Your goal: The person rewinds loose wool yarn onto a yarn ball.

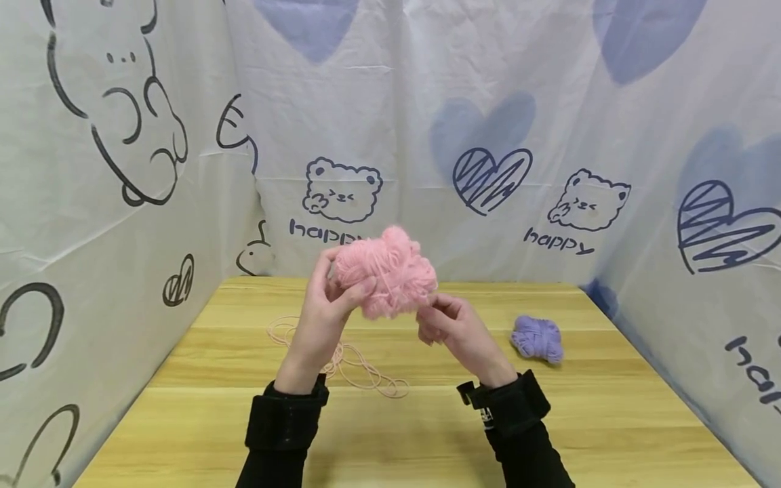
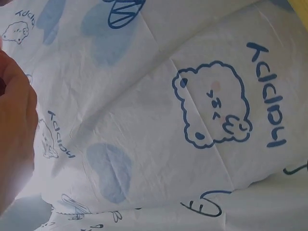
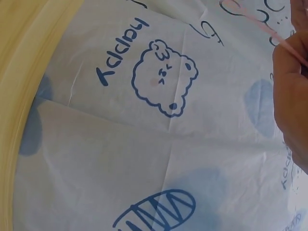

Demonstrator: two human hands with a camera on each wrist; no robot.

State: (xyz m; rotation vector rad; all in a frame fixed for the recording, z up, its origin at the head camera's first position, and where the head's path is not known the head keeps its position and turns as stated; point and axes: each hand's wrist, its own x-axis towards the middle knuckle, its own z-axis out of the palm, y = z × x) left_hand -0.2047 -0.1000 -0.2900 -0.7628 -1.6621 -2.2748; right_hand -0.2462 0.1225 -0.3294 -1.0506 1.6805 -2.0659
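Observation:
In the head view, a fluffy pink skein of yarn (image 1: 390,278) is held up over the table by my left hand (image 1: 320,305), thumb across its front and fingers behind. My right hand (image 1: 460,332) is at the skein's lower right edge, fingers curled, pinching a pink strand of yarn (image 3: 262,26) that stretches away from it in the right wrist view. Only part of the left hand (image 2: 17,130) shows at the edge of the left wrist view, with the skein almost wholly out of frame.
Loose loops of thin peach yarn (image 1: 366,379) lie on the wooden table (image 1: 390,440), partly behind the left forearm. To the right sits a purple skein of yarn (image 1: 537,339). White printed curtains (image 1: 415,122) enclose the table at the back and sides.

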